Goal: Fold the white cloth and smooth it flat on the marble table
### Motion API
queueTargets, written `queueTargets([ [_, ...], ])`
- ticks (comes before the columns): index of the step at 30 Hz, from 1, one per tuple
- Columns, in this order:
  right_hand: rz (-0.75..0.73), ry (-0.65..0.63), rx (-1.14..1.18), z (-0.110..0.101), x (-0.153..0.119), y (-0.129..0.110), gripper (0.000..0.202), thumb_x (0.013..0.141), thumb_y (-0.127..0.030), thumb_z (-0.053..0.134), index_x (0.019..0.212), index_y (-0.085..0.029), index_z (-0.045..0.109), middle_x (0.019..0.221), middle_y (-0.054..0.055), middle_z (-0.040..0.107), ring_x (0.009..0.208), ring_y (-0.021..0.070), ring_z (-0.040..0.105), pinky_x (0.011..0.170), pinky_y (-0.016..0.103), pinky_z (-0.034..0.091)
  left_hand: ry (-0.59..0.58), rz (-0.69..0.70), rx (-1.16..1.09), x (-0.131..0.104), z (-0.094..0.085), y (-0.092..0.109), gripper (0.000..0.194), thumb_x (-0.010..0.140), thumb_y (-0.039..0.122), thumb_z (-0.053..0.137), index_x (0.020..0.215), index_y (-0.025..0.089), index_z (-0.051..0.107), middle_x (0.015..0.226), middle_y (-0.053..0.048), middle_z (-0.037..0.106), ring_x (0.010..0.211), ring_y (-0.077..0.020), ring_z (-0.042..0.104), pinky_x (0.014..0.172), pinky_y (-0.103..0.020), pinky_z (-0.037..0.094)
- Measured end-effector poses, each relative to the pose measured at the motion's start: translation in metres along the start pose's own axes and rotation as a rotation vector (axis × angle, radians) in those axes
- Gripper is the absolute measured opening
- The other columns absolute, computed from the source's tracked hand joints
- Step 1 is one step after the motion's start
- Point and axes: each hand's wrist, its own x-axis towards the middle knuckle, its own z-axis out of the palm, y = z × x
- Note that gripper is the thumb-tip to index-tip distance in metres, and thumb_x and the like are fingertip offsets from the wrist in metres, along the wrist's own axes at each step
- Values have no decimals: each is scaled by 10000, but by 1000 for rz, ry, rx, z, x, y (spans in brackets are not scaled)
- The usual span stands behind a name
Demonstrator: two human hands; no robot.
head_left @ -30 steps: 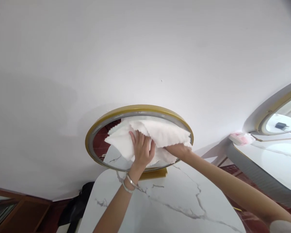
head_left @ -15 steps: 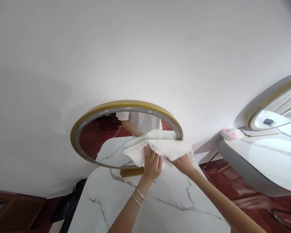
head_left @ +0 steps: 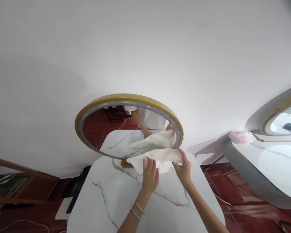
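Observation:
A white cloth (head_left: pixel 157 156) with a scalloped edge lies bunched at the lower right of a round, gold-framed mirror (head_left: pixel 104 126). My left hand (head_left: pixel 150 178) rests on the cloth's near side, its fingers stretched out against the fabric; two bracelets circle that wrist. At the cloth's right end, by the mirror's rim, my right hand (head_left: pixel 183 168) grips the fabric between thumb and fingers. Both forearms reach over a white marble-patterned table (head_left: pixel 106 200). Reflected in the glass are the cloth, parts of my arms and a light top. The mirror's foot (head_left: pixel 126 164) is partly hidden behind the cloth.
A pale wall (head_left: pixel 145 48) stands behind the mirror. To the right are a second table (head_left: pixel 276 161), a pink-and-white packet (head_left: pixel 242 137) and another gold-framed mirror (head_left: pixel 278 111). Lower left, a wooden cabinet (head_left: pixel 36 187) and a black object (head_left: pixel 76 184) stand on the red floor.
The cloth has moved lower, from over the glass toward the bottom rim, and looks more bunched. My right hand has turned upright beside the rim. My view has shifted slightly.

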Motion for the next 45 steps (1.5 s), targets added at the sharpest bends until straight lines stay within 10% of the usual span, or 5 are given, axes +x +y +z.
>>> queueTargets([
  [8, -155, -215, -228, -46, 1, -33, 372, 926, -401, 431, 629, -211, 550, 607, 13, 546, 632, 162, 487, 630, 289, 386, 389, -150, 0, -20, -42, -10, 344, 867, 213, 572, 1208, 187, 541, 1382, -167, 498, 1299, -296, 455, 1062, -526, 381],
  [14, -249, -72, -407, -63, 0, -53, 367, 891, -478, 506, 684, -217, 661, 764, 53, 572, 726, 177, 498, 679, 322, 385, 79, -321, -369, -44, -65, -48, 188, 925, 380, 474, 981, 218, 553, 829, -27, 710, 771, -159, 698, 674, -265, 568],
  [23, 34, -87, 30, -78, -24, -82, 270, 740, -478, 704, 769, -212, 662, 777, 38, 693, 715, 182, 636, 609, 256, 504, 38, -257, -372, -60, -160, -73, 207, 924, 373, 481, 821, 212, 560, 749, 5, 665, 656, -101, 632, 601, -175, 508],
  [33, 208, -539, 128, -88, -62, -107, 360, 706, -536, 715, 758, -180, 702, 754, 58, 695, 727, 191, 658, 666, 279, 534, 136, 7, -145, -62, -238, -96, 163, 909, 314, 539, 791, 205, 568, 749, -1, 662, 690, -129, 625, 672, -236, 470],
  [45, 235, -418, 86, -103, -49, -117, 377, 550, -493, 829, 603, -174, 636, 545, -5, 585, 531, 101, 485, 488, 237, 368, -155, -81, -474, -15, -265, -117, 331, 853, 467, 573, 677, 195, 639, 797, -13, 687, 712, -121, 625, 589, -193, 507],
])
